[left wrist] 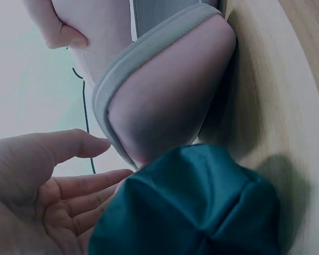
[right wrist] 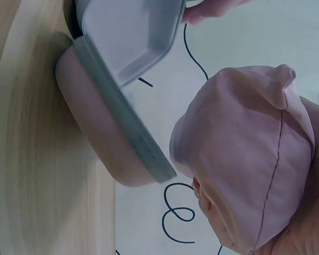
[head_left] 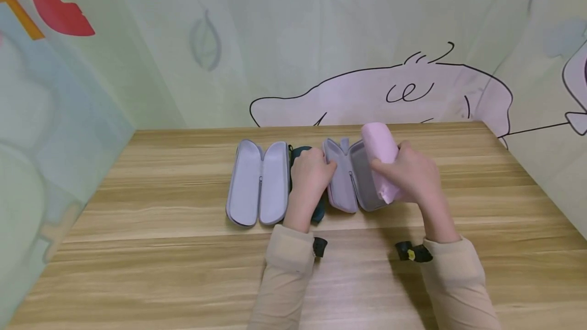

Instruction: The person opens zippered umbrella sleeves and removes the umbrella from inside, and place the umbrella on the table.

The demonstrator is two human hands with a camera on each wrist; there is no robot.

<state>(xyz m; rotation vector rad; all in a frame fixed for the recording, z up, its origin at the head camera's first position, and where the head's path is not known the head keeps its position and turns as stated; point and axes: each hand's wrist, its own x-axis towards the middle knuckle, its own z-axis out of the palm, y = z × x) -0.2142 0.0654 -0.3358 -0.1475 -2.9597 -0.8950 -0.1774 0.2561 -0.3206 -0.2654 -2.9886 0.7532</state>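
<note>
An open glasses case (head_left: 342,182) with a pink shell and grey lining lies on the table. My left hand (head_left: 309,169) pinches its left rim between thumb and fingers. Above its right half, my right hand (head_left: 412,172) grips a plump pink fabric pouch (head_left: 380,149). The pouch's seam and gathered end show in the right wrist view, where the case (right wrist: 101,122) stands beside it. Under and beside my left forearm lies a dark teal satin pouch (left wrist: 202,202), partly hidden in the head view.
A second open case (head_left: 244,185), lined in pale grey-lilac, lies left of the teal pouch. The wooden table (head_left: 160,269) meets a printed cloth backdrop (head_left: 293,39) at its far edge.
</note>
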